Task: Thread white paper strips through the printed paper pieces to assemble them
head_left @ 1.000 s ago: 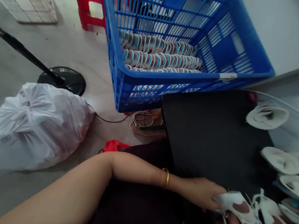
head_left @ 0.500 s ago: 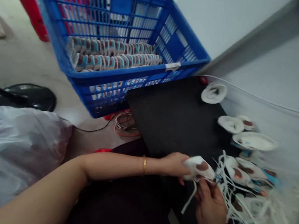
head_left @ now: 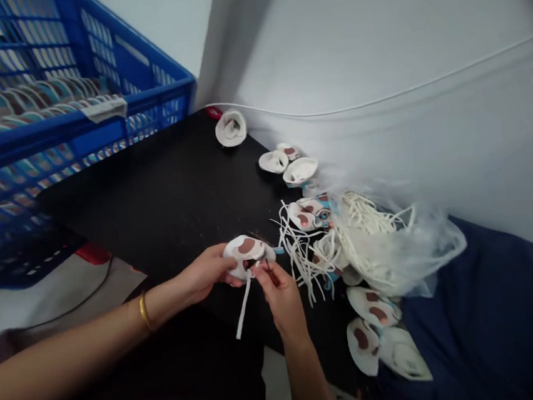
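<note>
My left hand (head_left: 211,269) is closed on the edge of a small white fabric piece with brown patches (head_left: 246,246), holding it above the black tabletop. A white flat lace (head_left: 243,306) hangs down from its opening. My right hand (head_left: 277,287) pinches at that opening, with fingertips on the lace's upper end. Something thin and dark shows by these fingers, too small to name. Just right of my hands lie loose white laces (head_left: 303,262) and another patched piece (head_left: 303,215). The inside of the held piece is mostly hidden by my fingers.
A blue plastic crate (head_left: 153,98) with rows of patched pieces stands at the upper left. White laces fill a clear plastic bag (head_left: 407,249) on the right. More pieces (head_left: 301,170) lie along the wall, others (head_left: 363,345) by dark blue cloth (head_left: 486,323). A white cable (head_left: 333,112) crosses the wall.
The view has swung to the right, so the crate now sits further left and the bag of laces shows clearly. Both hands stay on the same fabric piece and its lace.
</note>
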A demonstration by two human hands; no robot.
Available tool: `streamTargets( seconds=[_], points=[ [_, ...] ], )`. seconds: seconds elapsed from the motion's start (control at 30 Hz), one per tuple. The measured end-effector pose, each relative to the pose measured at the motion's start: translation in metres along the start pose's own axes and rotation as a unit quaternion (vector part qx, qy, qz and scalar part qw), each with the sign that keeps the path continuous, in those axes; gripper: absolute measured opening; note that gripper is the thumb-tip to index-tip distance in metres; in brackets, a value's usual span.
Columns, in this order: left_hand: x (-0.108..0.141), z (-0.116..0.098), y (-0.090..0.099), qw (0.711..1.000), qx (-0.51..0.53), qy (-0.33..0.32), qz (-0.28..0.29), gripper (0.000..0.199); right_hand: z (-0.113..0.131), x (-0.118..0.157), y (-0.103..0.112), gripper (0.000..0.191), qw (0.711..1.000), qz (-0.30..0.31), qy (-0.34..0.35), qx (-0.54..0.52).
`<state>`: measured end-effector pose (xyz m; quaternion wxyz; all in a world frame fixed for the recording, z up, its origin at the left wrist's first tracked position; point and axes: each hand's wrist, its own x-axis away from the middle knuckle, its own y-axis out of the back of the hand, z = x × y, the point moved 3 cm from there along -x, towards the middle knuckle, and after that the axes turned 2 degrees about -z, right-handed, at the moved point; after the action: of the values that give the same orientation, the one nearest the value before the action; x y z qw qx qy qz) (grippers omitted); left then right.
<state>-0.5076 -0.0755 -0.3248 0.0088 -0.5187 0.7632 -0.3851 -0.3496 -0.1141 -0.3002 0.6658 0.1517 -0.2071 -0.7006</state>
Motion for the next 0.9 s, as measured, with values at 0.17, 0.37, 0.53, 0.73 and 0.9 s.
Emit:
streamTargets(
  seconds=[0.17,0.37,0.53,0.73,0.9],
  points=[
    [-0.007,-0.003,-0.010,0.996,-0.088,-0.020,0.017,0.038,0.009,-0.008,0.016,0.025,0.999,0.031,0.015,0.042],
    [-0.015,-0.013,-0.019,0.979,-0.205,-0.012,-0.007,0.032,0.008,-0.016,0.026,0.025,0.999,0.010,0.002,0.034],
    [-0.023,-0.021,-0.022,0.968,-0.250,0.006,-0.003,0.032,0.008,-0.025,0.031,0.022,0.999,0.004,0.014,0.030],
    [-0.026,-0.024,-0.022,0.960,-0.279,0.002,-0.011,0.028,0.007,-0.033,0.029,0.019,1.000,0.015,0.002,0.014],
    [-0.027,-0.025,-0.022,0.958,-0.288,-0.001,-0.012,0.031,0.005,-0.038,0.028,0.021,0.999,0.028,-0.021,-0.005]
  ],
)
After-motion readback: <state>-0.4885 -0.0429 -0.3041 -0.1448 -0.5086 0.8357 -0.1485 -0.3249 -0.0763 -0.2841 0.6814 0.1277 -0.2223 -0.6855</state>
